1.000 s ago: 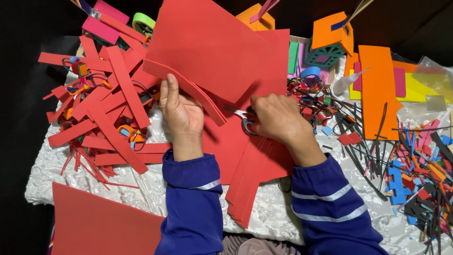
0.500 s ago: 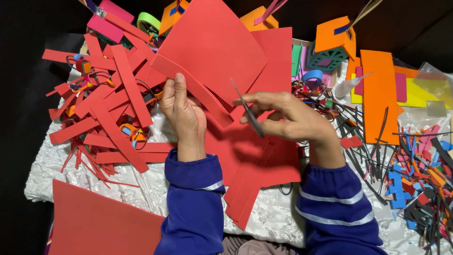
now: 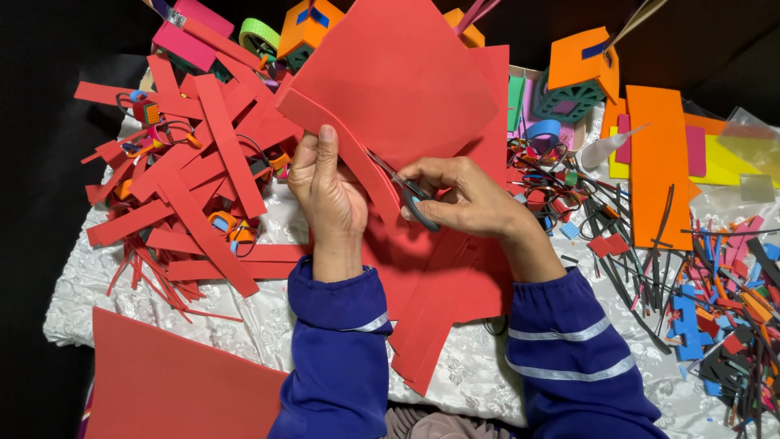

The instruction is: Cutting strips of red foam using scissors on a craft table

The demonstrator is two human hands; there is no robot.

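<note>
The right hand (image 3: 475, 199) had its fingers curled through the scissors (image 3: 410, 193), blades biting into a red sheet (image 3: 406, 77). The left hand (image 3: 325, 191) pinched the strip being freed. Cutting looked midway; the next snip would need the sheet fed steadily. Cut strips (image 3: 191, 179) lay piled left.

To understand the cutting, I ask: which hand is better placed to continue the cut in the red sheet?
Probably the right hand: it holds the scissors at the red sheet. The left hand grips the strip.
</note>
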